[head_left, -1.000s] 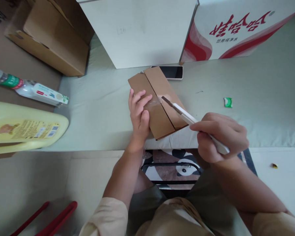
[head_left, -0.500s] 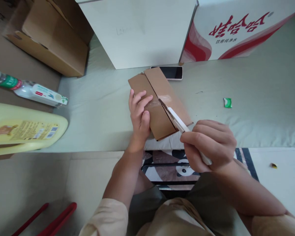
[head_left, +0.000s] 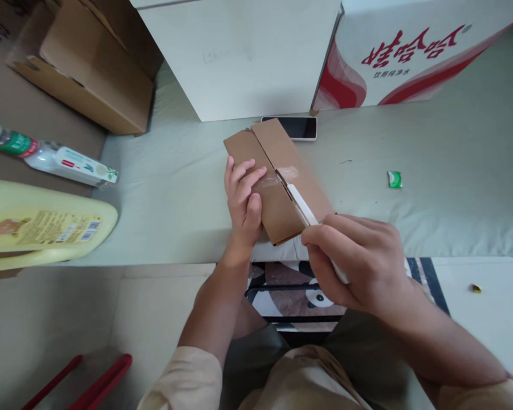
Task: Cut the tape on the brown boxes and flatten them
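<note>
A small brown cardboard box (head_left: 277,213) lies near the front edge of a pale green padded surface (head_left: 175,193). Clear tape crosses the seam between its two top flaps. My left hand (head_left: 241,196) lies flat on the left flap, fingers stretched out, pressing it down. My right hand (head_left: 359,259) is closed round a white utility knife (head_left: 301,206). The knife's tip sits in the seam by the tape.
A phone (head_left: 297,127) lies just behind the box. Behind it stand a white box (head_left: 239,57) and a red-and-white carton (head_left: 410,51). At left are a brown carton (head_left: 85,68), a lying bottle (head_left: 47,156) and a yellow container (head_left: 43,222). A green wrapper (head_left: 394,179) lies at right.
My right hand has moved left and toward me, drawing the knife along the seam from the taped middle toward the box's near end. My left hand has stayed put.
</note>
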The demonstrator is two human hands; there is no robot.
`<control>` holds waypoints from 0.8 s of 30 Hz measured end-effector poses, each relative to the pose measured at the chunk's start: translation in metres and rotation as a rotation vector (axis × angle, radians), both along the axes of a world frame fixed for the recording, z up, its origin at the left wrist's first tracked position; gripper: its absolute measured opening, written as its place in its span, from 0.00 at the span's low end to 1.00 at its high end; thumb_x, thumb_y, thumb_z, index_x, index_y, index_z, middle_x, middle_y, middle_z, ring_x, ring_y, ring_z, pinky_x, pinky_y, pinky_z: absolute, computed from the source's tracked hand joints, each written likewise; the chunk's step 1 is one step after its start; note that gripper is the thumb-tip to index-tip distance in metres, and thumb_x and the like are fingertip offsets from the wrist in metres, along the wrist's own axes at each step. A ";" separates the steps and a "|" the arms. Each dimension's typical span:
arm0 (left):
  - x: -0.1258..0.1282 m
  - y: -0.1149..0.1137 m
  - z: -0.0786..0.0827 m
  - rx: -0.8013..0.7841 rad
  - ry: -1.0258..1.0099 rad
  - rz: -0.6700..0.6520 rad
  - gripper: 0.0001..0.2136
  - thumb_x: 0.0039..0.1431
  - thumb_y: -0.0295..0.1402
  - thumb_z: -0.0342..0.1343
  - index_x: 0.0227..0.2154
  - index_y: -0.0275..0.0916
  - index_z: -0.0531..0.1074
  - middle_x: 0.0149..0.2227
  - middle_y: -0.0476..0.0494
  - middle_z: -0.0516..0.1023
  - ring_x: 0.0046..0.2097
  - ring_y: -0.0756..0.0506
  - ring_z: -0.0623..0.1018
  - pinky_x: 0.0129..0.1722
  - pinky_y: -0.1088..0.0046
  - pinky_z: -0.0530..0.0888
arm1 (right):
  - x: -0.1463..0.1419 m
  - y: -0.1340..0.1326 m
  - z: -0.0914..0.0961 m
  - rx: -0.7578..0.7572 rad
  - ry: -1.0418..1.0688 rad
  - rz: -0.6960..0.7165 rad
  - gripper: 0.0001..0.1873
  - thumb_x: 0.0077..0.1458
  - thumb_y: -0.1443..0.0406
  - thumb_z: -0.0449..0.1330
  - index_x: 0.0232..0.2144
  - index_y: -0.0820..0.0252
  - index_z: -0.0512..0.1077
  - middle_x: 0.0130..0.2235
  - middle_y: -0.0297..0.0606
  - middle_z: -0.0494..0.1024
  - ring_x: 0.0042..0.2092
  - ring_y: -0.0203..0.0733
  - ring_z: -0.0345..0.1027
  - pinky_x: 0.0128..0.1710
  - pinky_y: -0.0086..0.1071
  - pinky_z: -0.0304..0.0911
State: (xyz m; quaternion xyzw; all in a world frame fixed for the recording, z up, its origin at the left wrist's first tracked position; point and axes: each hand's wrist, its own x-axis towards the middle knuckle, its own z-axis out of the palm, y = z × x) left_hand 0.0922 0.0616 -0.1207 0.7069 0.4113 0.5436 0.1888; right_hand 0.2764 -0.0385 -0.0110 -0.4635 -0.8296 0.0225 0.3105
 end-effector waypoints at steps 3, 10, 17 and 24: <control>-0.002 0.002 -0.005 0.052 0.043 0.004 0.25 0.74 0.51 0.37 0.55 0.46 0.76 0.59 0.44 0.76 0.68 0.40 0.70 0.78 0.51 0.50 | -0.002 0.000 -0.001 -0.039 -0.008 -0.011 0.10 0.62 0.72 0.55 0.29 0.58 0.71 0.24 0.31 0.69 0.24 0.35 0.59 0.23 0.34 0.51; -0.004 0.002 -0.008 0.074 0.092 0.021 0.26 0.75 0.51 0.36 0.56 0.46 0.75 0.60 0.43 0.76 0.69 0.40 0.69 0.78 0.50 0.51 | -0.003 0.002 -0.005 -0.059 0.082 0.009 0.10 0.61 0.73 0.55 0.29 0.57 0.69 0.25 0.31 0.69 0.24 0.34 0.57 0.24 0.33 0.51; -0.002 0.001 -0.007 0.110 0.074 -0.052 0.24 0.75 0.48 0.38 0.57 0.46 0.75 0.60 0.44 0.76 0.68 0.40 0.71 0.78 0.52 0.51 | 0.002 -0.006 0.008 -0.107 0.227 -0.020 0.10 0.59 0.75 0.54 0.28 0.57 0.66 0.23 0.29 0.64 0.24 0.32 0.53 0.26 0.32 0.53; -0.003 0.001 -0.008 0.080 0.058 -0.048 0.22 0.75 0.47 0.40 0.57 0.46 0.76 0.61 0.44 0.75 0.70 0.39 0.69 0.78 0.50 0.53 | 0.002 -0.002 0.002 -0.167 0.290 0.026 0.11 0.57 0.76 0.53 0.27 0.57 0.64 0.23 0.29 0.64 0.23 0.32 0.52 0.24 0.32 0.52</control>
